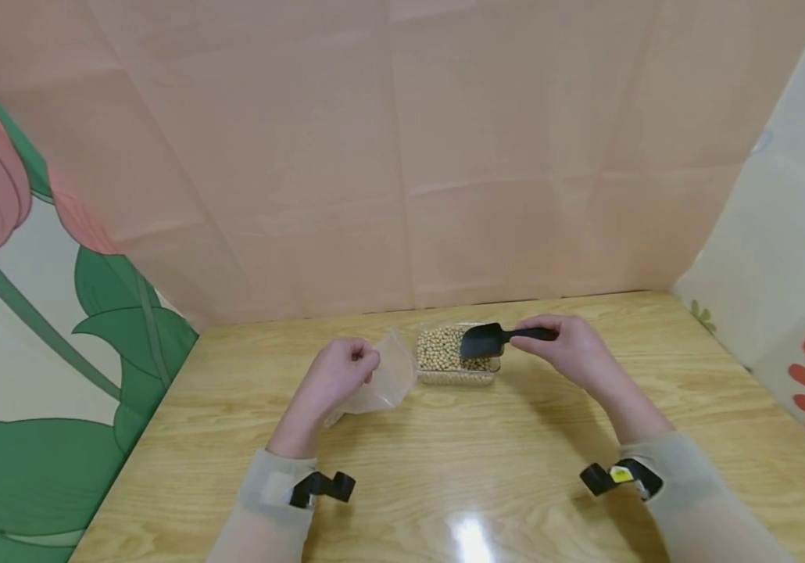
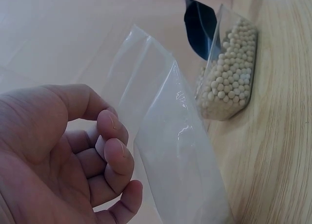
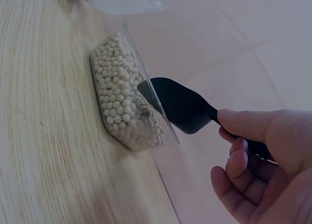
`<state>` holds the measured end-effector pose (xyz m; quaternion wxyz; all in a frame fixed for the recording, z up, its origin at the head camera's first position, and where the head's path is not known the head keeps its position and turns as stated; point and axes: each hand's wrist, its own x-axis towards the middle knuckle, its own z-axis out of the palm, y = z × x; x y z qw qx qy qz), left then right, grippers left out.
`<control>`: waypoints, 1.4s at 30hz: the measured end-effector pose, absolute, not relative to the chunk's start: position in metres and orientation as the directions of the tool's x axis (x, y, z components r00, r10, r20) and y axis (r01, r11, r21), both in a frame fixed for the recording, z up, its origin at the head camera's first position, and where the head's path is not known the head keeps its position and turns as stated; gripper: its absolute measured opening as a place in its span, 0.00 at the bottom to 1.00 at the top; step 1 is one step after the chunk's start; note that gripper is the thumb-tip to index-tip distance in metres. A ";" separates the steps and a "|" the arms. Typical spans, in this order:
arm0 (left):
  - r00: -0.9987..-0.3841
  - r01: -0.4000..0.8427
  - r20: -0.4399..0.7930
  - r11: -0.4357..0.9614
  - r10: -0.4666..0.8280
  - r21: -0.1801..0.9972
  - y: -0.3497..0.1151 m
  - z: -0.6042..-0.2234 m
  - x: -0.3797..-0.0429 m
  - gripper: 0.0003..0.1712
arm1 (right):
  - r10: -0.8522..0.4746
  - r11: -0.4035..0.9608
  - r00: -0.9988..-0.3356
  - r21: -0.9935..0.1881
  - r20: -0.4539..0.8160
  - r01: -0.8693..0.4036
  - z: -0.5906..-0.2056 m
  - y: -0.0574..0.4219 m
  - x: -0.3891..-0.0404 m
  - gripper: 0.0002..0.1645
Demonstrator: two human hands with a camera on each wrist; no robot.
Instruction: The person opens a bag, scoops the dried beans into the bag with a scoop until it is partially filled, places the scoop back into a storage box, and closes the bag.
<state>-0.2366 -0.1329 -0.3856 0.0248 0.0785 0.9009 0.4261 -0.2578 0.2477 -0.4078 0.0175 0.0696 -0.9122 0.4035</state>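
Observation:
A clear plastic box (image 1: pixel 456 377) full of small round pale beans (image 1: pixel 438 349) stands on the wooden table. My right hand (image 1: pixel 571 348) grips the handle of a black scoop (image 1: pixel 483 342), and the scoop's tip dips into the box at the beans. In the right wrist view the scoop (image 3: pixel 180 104) crosses the box's rim, tilted. My left hand (image 1: pixel 342 371) pinches the edge of a clear plastic bag (image 1: pixel 391 375) between thumb and forefinger, just left of the box. In the left wrist view the bag (image 2: pixel 180 151) hangs open beside the curled fingers.
The wood-grain table (image 1: pixel 515 469) runs back to a pink cloth backdrop (image 1: pixel 402 156). Panels with painted flowers stand at the left (image 1: pixel 23 313) and right (image 1: pixel 761 297). Each forearm wears a black wrist mount.

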 end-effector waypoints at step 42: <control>-0.986 0.123 0.022 0.632 0.166 0.765 -0.132 -0.385 -0.236 0.15 | -0.124 0.616 -0.990 -0.777 0.068 -0.131 -0.436 0.224 -0.263 0.22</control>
